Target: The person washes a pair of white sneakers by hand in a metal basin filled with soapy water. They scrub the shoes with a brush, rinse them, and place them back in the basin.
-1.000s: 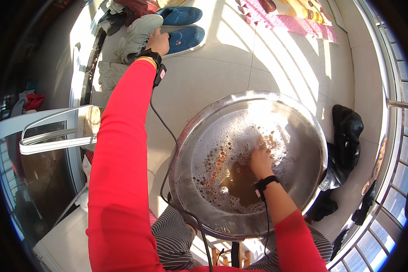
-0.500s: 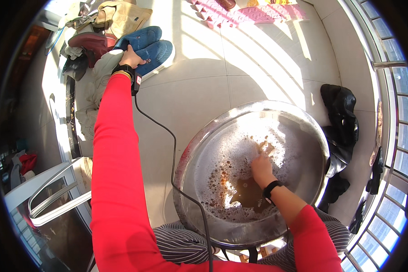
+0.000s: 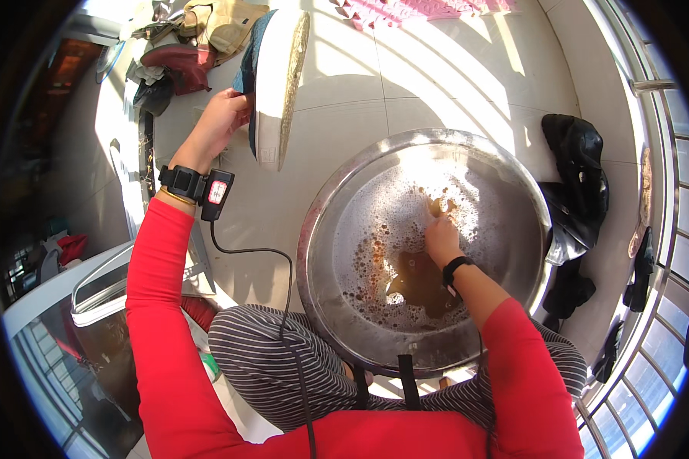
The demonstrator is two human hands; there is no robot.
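My left hand (image 3: 223, 118) is closed on a blue shoe (image 3: 271, 92) with a thick white sole. The shoe hangs above the tiled floor, turned with its sole to the right. Whether a second shoe is behind it, I cannot tell. My right hand (image 3: 442, 239) reaches into a round metal basin (image 3: 314, 222). Brown water (image 3: 421, 287) with white foam (image 3: 364, 252) fills the basin's lower part. The fingers of my right hand are dipped in and hidden, so what they touch does not show.
Black boots (image 3: 574, 157) lie right of the basin, beside the barred railing (image 3: 670, 218). A dark red boot (image 3: 182, 65) and a tan bag-like item (image 3: 220, 27) are piled at the far left. A pink mat (image 3: 421, 11) lies at the far edge. A cable (image 3: 289, 283) hangs from my left wrist.
My left hand has lifted the blue shoe off the pile and brought it nearer, turning it on its side. My right hand has stayed in the basin.
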